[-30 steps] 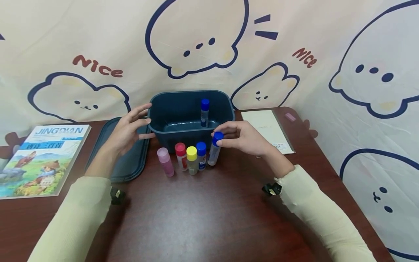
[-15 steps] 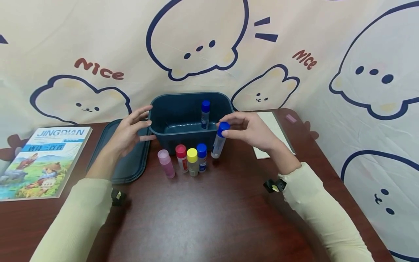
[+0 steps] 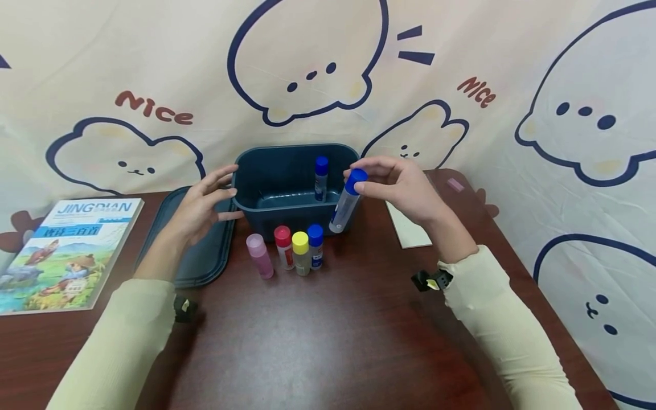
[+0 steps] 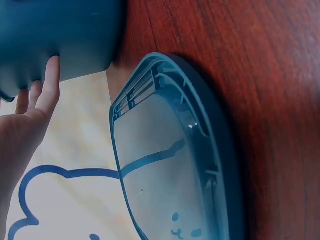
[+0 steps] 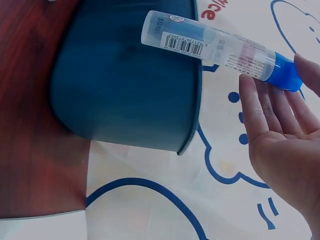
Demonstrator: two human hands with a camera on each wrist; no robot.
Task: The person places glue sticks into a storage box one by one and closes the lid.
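Note:
My right hand (image 3: 402, 191) pinches the blue cap of a clear glue stick (image 3: 344, 210) with thumb and fingers. The glue stick hangs tilted off the table, in front of the right end of a dark teal bin (image 3: 282, 219). In the right wrist view, a barcode label shows on the glue stick's body (image 5: 200, 45). My left hand (image 3: 197, 208) has its fingers extended against the bin's left end. Inside the bin stands another blue-capped glue stick (image 3: 320, 185). Before the bin are a pink tube (image 3: 261, 259) and red-, yellow- and blue-capped glue sticks (image 3: 301, 256).
The bin's teal lid (image 3: 210, 259) lies upside down on the brown table (image 3: 328, 341), left of the bin. A picture-covered book (image 3: 61, 256) is at the far left. A pale notebook (image 3: 410, 230) and a small pink block (image 3: 454, 184) are at the right, near a printed cloth wall.
My right hand has lifted the glue stick off the table, moving up and slightly right, and the stick now tilts more. The left hand stays at the bin.

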